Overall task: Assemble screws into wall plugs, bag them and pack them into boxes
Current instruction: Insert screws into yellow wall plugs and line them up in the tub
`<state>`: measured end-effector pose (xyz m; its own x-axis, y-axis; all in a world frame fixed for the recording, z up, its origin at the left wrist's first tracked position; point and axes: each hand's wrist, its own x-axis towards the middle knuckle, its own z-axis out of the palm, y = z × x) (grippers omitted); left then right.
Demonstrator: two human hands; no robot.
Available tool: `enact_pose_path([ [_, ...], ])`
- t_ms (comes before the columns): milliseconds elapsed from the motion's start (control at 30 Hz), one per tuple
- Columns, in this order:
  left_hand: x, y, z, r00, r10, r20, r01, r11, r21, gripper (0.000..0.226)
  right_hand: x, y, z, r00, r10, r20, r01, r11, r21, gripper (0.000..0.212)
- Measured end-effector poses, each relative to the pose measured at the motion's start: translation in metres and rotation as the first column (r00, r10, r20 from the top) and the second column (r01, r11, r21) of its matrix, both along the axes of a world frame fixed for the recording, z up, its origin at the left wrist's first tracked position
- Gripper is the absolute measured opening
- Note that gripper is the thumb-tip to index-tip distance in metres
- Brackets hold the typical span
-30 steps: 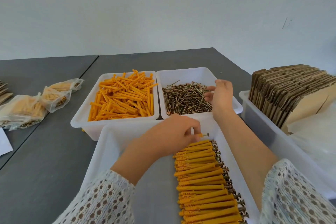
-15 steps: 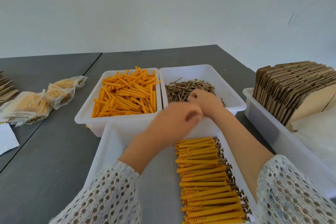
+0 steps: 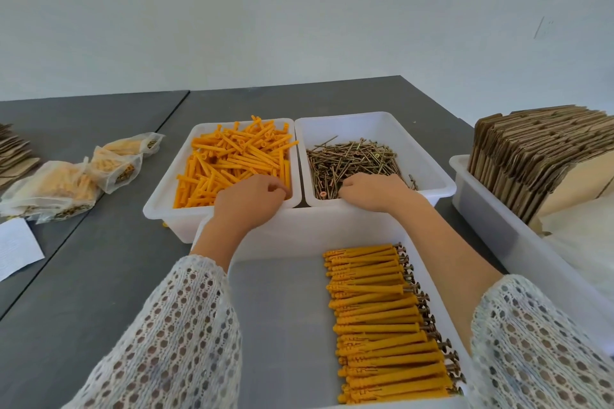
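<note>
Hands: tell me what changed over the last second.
The left hand left the row of assembled plugs and reached into the plug bin; the right hand drew back to the near screws. Neither grip is visible. Bins, bags and cardboard stayed put.

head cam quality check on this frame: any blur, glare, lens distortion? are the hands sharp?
Head view: soft, even daylight, no hard shadows and no glare on the white bins. Left hand and right hand are sharp enough, without motion smear. Wide-angle bending shows at the edges: the table lines and the cardboard stack lean. The bags at far left look hazy. Fingertips are hidden among the parts.
</note>
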<state>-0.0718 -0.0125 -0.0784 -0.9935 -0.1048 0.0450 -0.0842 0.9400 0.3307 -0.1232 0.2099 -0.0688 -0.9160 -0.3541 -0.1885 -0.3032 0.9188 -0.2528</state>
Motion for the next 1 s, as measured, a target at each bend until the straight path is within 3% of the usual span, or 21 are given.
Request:
enact_pose_path([
  [167,0.007,0.01,-0.002,0.93,0.123,-0.346,-0.079,0.987,0.138,0.018,0.004,0.003,-0.005,0.966,-0.153,-0.21,0.107,0.971,-0.213,0.022],
  [300,0.008,0.015,0.004,0.862,0.072,-0.502,0.091,0.952,0.292,0.018,0.005,0.005,-0.001,0.941,-0.288,-0.176,0.163,0.845,-0.509,0.019],
  [433,0.009,0.024,0.007,0.855,-0.041,-0.516,0.28,0.876,0.394,0.016,0.007,0.006,0.002,0.911,-0.372,-0.181,0.15,0.704,-0.694,0.01],
  [600,0.007,0.029,0.004,0.87,-0.15,-0.471,0.328,0.887,0.325,0.017,0.006,0.009,0.009,0.896,-0.432,-0.105,0.155,0.525,-0.837,0.008],
  [800,0.008,0.031,0.005,0.888,-0.149,-0.434,0.324,0.873,0.364,0.014,0.009,0.012,0.017,0.874,-0.478,0.086,0.225,0.243,-0.944,0.014],
  [900,0.011,0.036,0.01,0.874,-0.093,-0.477,0.314,0.857,0.408,0.011,0.015,0.007,0.022,0.874,-0.481,0.072,0.18,0.18,-0.967,0.017],
  [1000,0.015,0.042,0.019,0.839,-0.029,-0.543,0.37,0.762,0.532,0.009,0.024,-0.002,0.027,0.902,-0.427,0.057,0.114,0.109,-0.988,0.02],
])
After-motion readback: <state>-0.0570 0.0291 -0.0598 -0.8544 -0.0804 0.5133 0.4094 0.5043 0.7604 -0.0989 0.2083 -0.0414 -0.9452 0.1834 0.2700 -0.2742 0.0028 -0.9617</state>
